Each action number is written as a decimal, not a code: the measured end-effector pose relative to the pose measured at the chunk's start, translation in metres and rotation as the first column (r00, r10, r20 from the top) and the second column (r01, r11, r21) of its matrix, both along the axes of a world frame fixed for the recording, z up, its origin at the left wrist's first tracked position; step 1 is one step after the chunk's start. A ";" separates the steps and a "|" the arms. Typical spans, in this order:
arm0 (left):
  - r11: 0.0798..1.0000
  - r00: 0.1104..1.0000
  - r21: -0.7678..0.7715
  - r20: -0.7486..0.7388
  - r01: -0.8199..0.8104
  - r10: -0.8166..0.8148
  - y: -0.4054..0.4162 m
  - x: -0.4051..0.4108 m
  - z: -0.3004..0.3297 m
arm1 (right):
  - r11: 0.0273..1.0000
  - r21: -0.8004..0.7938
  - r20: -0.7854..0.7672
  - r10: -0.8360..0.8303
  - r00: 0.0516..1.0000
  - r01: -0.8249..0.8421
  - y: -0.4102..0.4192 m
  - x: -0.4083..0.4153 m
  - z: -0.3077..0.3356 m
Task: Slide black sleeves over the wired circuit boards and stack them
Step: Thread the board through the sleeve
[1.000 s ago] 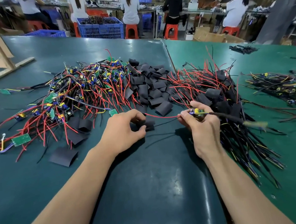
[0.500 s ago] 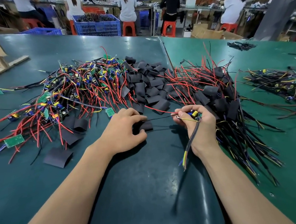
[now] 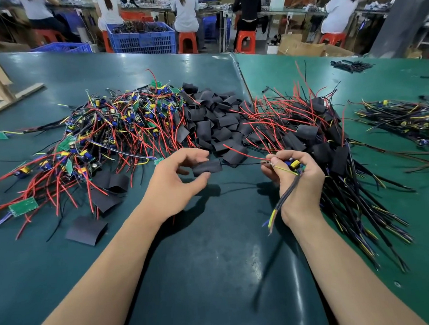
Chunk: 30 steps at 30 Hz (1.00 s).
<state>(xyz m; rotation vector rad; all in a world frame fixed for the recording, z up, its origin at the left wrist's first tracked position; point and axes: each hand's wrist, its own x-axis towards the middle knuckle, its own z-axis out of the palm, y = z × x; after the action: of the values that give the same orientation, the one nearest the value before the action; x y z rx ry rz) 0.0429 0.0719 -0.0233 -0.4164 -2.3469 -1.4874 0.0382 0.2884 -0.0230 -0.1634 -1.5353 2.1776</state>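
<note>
Head view. Left hand: fingers and thumb curled, pinching one black sleeve at its left end; the sleeve was a short flattened tube, matte, held level just above the table and pointing toward the right hand.

Right hand: fingers curled round a wired board, of which only a yellow part and a blue part showed above the fingers (the rest was hidden in the fist). A red wire and a thin black one ran from the board leftward toward the sleeve; whether either had entered the sleeve could not be told. A dark cable hung from the fist past the wrist, ending in yellow and blue cores.

Bare boards: a tangled heap at left, green boards with blue and yellow parts, red and black wires.

Loose sleeves: a pile at centre, beyond the hands; several more lay flat at near left, one apart from the rest.

Sleeved boards: a heap at right, just beside the right hand, red wires fanned upward, dark cables trailing toward the near edge.

Further wired pieces: a smaller heap at far right.

Blue crate: on the floor beyond the table, holding dark wired parts (kind not discernible). A second blue crate stood left of it; contents not visible.
</note>
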 end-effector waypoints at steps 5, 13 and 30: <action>0.966 0.998 0.254 0.035 0.046 -0.057 0.001 -0.002 0.002 | 1.000 -0.015 -0.031 -0.023 0.999 0.023 0.000 0.002 0.002; 0.947 0.998 0.315 -0.012 0.058 -0.057 0.003 -0.002 0.000 | 0.998 -0.059 -0.023 0.007 1.000 -0.008 0.001 0.003 0.001; 0.988 0.990 0.136 -0.126 0.074 -0.057 0.001 0.002 -0.002 | 0.994 0.089 0.079 0.050 0.996 -0.057 0.004 0.000 -0.005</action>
<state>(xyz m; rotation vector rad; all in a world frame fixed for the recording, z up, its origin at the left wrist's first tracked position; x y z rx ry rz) 0.0445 0.0729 -0.0257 -0.5364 -2.1383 -1.5975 0.0378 0.2927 -0.0284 -0.1801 -1.6965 2.1600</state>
